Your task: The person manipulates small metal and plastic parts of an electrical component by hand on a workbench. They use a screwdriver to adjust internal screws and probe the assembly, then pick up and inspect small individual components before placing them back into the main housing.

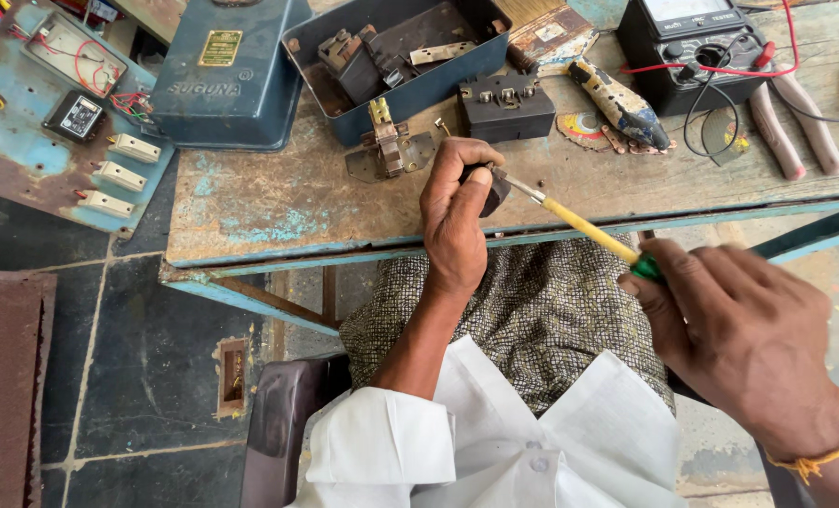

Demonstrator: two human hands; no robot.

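Screwdriver (584,226) gripped in right hand (730,329); left hand (457,212) clasps small black part (496,185).

Left hand (457,212) closed around a small dark part (495,185) just above the desk (278,202) edge. Right hand (735,329), at four o'clock from it, gripping a yellow-shafted screwdriver (579,222), tip against the part. At twelve o'clock: black terminal block (507,106), open blue metal box (410,56). At two o'clock: black meter (697,47), pliers (796,122).
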